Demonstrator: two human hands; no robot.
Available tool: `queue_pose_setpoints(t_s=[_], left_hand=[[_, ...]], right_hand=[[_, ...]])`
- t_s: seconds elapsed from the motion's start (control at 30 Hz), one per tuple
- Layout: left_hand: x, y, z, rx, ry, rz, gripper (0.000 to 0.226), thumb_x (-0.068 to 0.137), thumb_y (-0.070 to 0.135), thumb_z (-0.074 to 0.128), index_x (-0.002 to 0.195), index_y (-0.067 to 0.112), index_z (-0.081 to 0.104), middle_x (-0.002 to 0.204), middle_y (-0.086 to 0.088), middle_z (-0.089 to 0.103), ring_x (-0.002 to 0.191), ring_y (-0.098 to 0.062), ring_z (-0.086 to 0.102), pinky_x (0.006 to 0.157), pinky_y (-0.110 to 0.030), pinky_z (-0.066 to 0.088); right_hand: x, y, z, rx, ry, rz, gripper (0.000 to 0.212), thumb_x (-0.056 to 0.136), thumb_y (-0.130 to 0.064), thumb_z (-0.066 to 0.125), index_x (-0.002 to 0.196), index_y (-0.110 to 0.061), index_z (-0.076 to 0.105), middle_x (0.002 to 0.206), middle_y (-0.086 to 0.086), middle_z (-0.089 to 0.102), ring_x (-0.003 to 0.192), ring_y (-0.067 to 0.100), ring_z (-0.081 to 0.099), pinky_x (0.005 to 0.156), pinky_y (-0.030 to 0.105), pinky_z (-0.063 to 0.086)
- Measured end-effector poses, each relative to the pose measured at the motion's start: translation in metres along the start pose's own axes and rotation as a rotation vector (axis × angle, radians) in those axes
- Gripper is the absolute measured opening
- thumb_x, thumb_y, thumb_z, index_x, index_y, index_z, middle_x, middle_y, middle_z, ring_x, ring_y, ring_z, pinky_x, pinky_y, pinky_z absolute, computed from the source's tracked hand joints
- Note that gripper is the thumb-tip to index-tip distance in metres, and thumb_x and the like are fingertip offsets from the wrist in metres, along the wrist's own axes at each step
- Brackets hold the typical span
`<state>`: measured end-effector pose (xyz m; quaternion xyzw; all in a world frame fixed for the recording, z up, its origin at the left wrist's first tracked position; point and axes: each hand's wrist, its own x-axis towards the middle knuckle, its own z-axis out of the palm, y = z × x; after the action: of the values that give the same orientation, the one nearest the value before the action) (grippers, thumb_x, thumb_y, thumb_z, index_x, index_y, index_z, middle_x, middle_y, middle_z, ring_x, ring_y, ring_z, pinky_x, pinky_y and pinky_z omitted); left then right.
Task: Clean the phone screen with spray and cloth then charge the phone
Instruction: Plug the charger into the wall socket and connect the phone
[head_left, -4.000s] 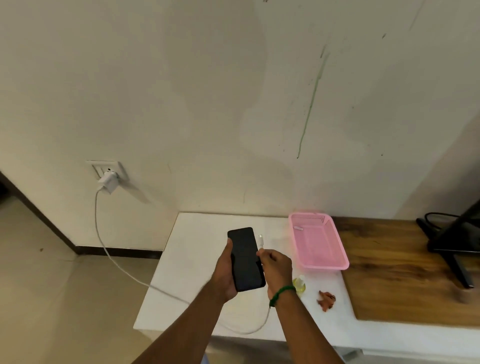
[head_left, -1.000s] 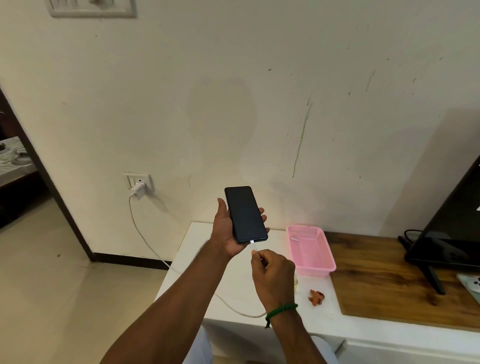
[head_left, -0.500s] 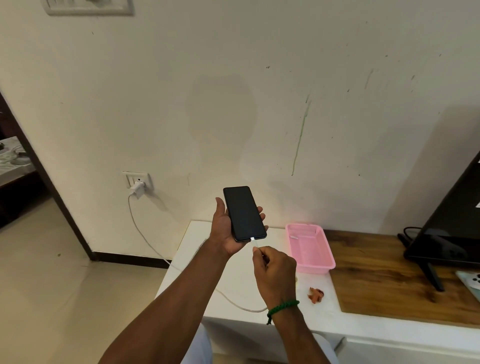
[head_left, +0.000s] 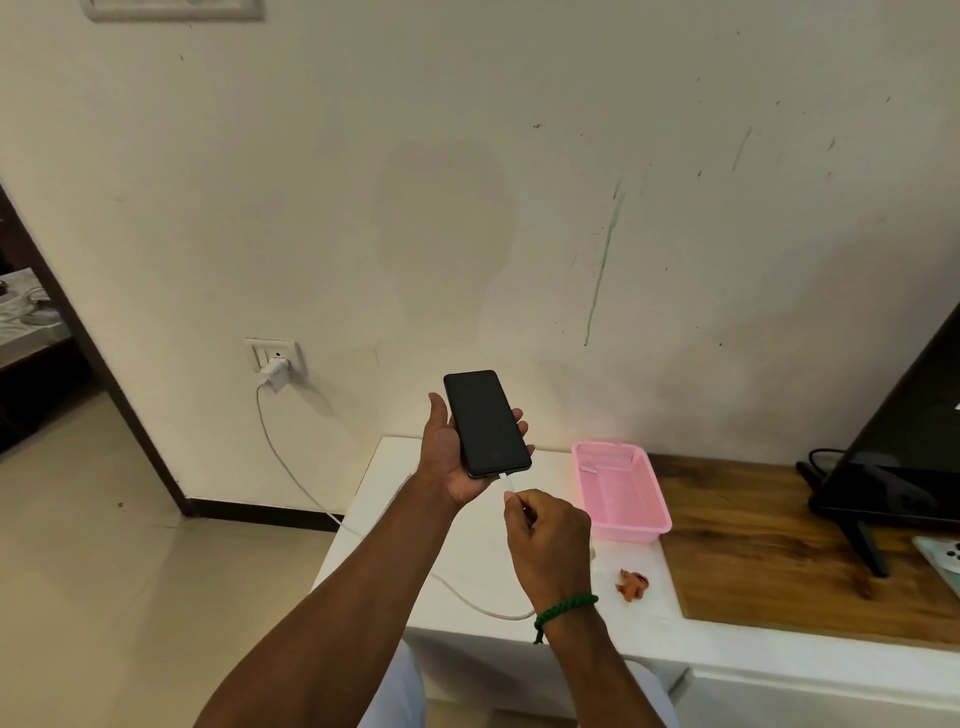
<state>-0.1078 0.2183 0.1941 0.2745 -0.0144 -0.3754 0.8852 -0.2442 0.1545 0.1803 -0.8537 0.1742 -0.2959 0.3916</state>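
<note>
Phone (head_left: 485, 423) in left grip (head_left: 452, 462), cable (head_left: 291, 467) pinched in right grip (head_left: 548, 540); basket (head_left: 631, 530) holds white bit (head_left: 588, 469).

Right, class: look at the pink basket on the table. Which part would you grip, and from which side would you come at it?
Probably the near short rim of the pink basket, reached from above and in front, thumb inside and fingers outside. It stands upright with its open top facing up, the rim forms a lip to pinch, and that short end is the one nearest the person.

Glossy black phone (head_left: 485, 422), pink plastic basket (head_left: 655, 512), grained wood top (head_left: 769, 551)
</note>
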Motion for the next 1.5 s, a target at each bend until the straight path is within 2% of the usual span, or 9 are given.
queue_pose_setpoints(t_s=[0.27,0.57,0.7,1.13,1.33,1.5], left_hand=[[0.0014,-0.0028,-0.0016,-0.020,0.006,-0.007,0.087,0.084,0.079,0.026,0.128,0.012,0.059,0.110,-0.022,0.066,0.094,-0.037,0.065,0.089,-0.052,0.051],[0.0017,-0.0030,-0.0037,-0.039,0.008,-0.008,0.086,0.085,0.079,0.026,0.125,0.011,0.060,0.107,-0.023,0.067,0.090,-0.037,0.066,0.084,-0.052,0.054],[0.0016,-0.0028,-0.0032,-0.033,0.005,-0.006,0.086,0.085,0.079,0.026,0.129,0.011,0.058,0.107,-0.022,0.067,0.091,-0.037,0.066,0.085,-0.051,0.054],[0.0049,-0.0050,-0.0050,0.008,-0.009,0.035,0.085,0.084,0.079,0.028,0.120,0.011,0.064,0.106,-0.021,0.068,0.089,-0.036,0.067,0.083,-0.051,0.055],[0.0051,-0.0037,-0.0061,0.019,-0.019,0.046,0.086,0.084,0.079,0.028,0.118,0.011,0.066,0.107,-0.020,0.068,0.089,-0.036,0.068,0.084,-0.051,0.055],[0.0042,-0.0030,-0.0057,0.022,-0.039,0.056,0.086,0.083,0.080,0.027,0.115,0.011,0.068,0.108,-0.020,0.067,0.090,-0.035,0.067,0.084,-0.052,0.054]], right_hand=[[0.0006,0.0002,-0.0005,-0.030,-0.009,0.005,0.031,0.090,-0.029,0.058,0.069,-0.007,0.065,0.061,0.008,0.066,0.051,0.009,0.050,0.057,0.012,0.039],[0.0031,-0.0007,-0.0005,-0.032,-0.007,-0.001,0.033,0.090,-0.026,0.058,0.066,-0.005,0.063,0.059,0.010,0.064,0.049,0.009,0.047,0.054,0.014,0.037],[0.0038,-0.0006,0.0005,-0.042,-0.004,0.008,0.032,0.090,-0.028,0.058,0.067,-0.006,0.064,0.060,0.009,0.065,0.048,0.007,0.045,0.054,0.009,0.033],[0.0021,-0.0008,0.0042,-0.066,0.027,0.036,0.032,0.089,-0.027,0.059,0.064,-0.008,0.061,0.056,0.007,0.062,0.042,0.003,0.039,0.051,0.009,0.028],[0.0029,0.0010,0.0023,-0.052,0.000,0.005,0.032,0.090,-0.027,0.058,0.064,-0.007,0.061,0.057,0.008,0.062,0.045,0.005,0.042,0.053,0.010,0.032],[0.0018,0.0015,0.0017,-0.048,-0.030,-0.020,0.032,0.090,-0.026,0.057,0.066,-0.006,0.061,0.059,0.009,0.063,0.051,0.009,0.047,0.057,0.016,0.037]])
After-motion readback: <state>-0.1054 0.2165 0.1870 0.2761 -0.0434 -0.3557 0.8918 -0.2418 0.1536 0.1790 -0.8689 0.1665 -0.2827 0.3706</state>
